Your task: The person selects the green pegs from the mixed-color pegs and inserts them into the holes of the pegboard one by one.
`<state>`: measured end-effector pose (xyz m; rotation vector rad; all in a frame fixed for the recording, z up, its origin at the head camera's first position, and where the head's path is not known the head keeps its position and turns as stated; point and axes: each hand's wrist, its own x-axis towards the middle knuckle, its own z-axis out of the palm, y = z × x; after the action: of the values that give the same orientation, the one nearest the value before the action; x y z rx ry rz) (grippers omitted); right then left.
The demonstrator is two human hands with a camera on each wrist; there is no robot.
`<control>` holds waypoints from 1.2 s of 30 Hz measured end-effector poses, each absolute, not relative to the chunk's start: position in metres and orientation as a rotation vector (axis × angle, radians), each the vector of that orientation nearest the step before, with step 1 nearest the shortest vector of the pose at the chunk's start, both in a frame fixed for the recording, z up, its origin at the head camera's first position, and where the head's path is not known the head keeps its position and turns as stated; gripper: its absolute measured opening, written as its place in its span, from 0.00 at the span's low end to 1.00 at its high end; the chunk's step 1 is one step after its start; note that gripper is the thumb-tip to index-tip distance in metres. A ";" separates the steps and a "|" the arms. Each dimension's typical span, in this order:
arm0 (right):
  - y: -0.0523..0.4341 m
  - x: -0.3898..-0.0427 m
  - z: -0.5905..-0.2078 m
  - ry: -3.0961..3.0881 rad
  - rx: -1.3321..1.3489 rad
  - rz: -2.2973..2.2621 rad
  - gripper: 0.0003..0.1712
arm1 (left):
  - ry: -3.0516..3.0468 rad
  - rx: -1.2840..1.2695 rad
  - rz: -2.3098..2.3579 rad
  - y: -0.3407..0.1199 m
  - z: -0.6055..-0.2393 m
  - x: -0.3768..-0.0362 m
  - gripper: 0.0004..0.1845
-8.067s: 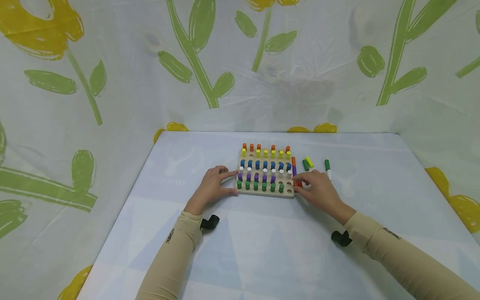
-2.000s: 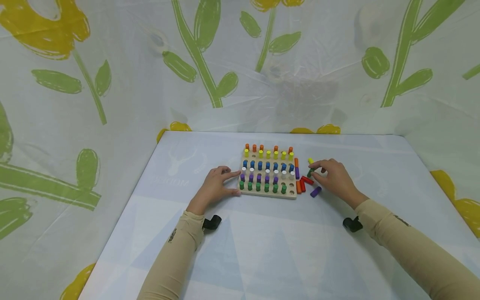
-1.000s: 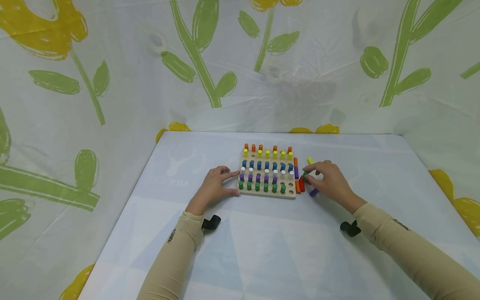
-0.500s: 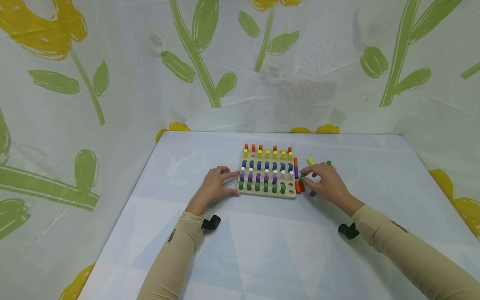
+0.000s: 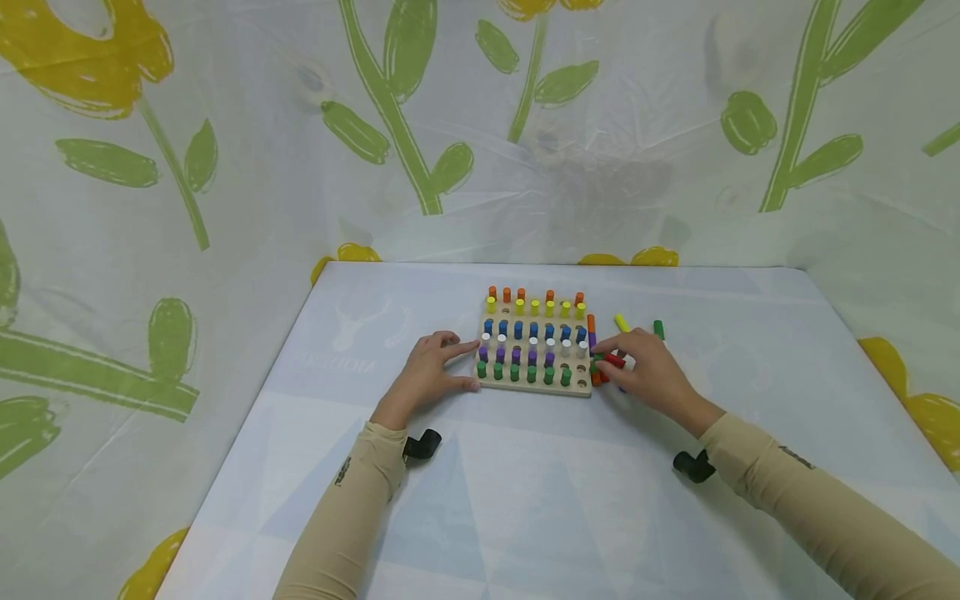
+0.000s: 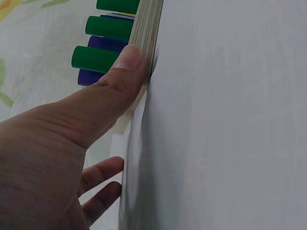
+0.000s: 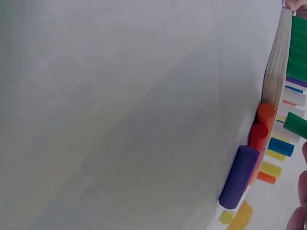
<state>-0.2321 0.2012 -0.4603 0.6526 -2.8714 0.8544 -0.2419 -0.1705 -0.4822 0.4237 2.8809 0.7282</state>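
Observation:
A wooden pegboard point(image 5: 532, 390) carries rows of orange, yellow, blue, white, purple and green pegs, with some bare holes. At its left side, my left hand point(image 5: 429, 371) touches the edge with index finger and thumb spread; in the left wrist view the thumb point(image 6: 127, 62) presses the layered wooden edge. My right hand point(image 5: 651, 373) pinches a green peg point(image 7: 296, 125) between thumb and fingers, close by the board's right edge near the front corner. Front-right holes point(image 5: 582, 383) in the green and purple rows are bare.
Loose pegs lie right of the board: an orange one point(image 5: 591, 322), a red one point(image 5: 615, 360), a yellow one point(image 5: 621, 322) and a green one point(image 5: 658, 328). A purple peg point(image 7: 239, 177) lies beside the red and orange ones. Flower-printed sheeting point(image 5: 480, 183) surrounds the table.
My right hand has picked up the green peg from among the loose ones and carried it left to the board's right edge. The left hand stays at the board's left edge.

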 end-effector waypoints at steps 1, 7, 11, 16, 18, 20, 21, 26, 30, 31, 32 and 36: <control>0.201 -0.232 -0.461 -2.870 0.658 0.856 0.15 | 2.881 0.426 0.729 -0.171 -0.482 -0.242 0.43; 0.199 -0.230 -0.462 -2.839 0.725 0.881 0.14 | 2.882 0.436 0.730 -0.171 -0.484 -0.243 0.43; 0.197 -0.229 -0.464 -2.829 0.769 0.882 0.14 | 2.883 0.443 0.725 -0.172 -0.484 -0.244 0.43; 0.195 -0.228 -0.466 -2.839 0.787 0.878 0.13 | 2.875 0.444 0.735 -0.172 -0.484 -0.244 0.43; 0.194 -0.228 -0.467 -2.841 0.793 0.879 0.13 | 2.872 0.444 0.737 -0.172 -0.484 -0.244 0.43; 0.193 -0.227 -0.467 -2.845 0.794 0.875 0.12 | 2.874 0.446 0.736 -0.172 -0.484 -0.244 0.43; 0.193 -0.227 -0.467 -2.846 0.794 0.870 0.12 | 2.876 0.448 0.735 -0.172 -0.485 -0.244 0.43; 0.193 -0.225 -0.466 -2.858 0.803 0.857 0.12 | 2.887 0.453 0.728 -0.172 -0.486 -0.245 0.43; 0.193 -0.225 -0.466 -2.864 0.825 0.851 0.13 | 2.886 0.447 0.723 -0.172 -0.486 -0.245 0.43; 0.193 -0.224 -0.466 -2.864 0.829 0.850 0.13 | 2.887 0.444 0.722 -0.172 -0.486 -0.245 0.43; 0.193 -0.224 -0.466 -2.862 0.831 0.848 0.13 | 2.887 0.439 0.723 -0.172 -0.486 -0.245 0.43; 0.195 -0.222 -0.466 -2.868 0.822 0.831 0.15 | 2.887 0.428 0.722 -0.171 -0.486 -0.244 0.43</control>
<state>-0.2224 0.1951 -0.4665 0.8219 -2.8683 0.8310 -0.2444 -0.1713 -0.4860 0.4278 2.8874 0.7218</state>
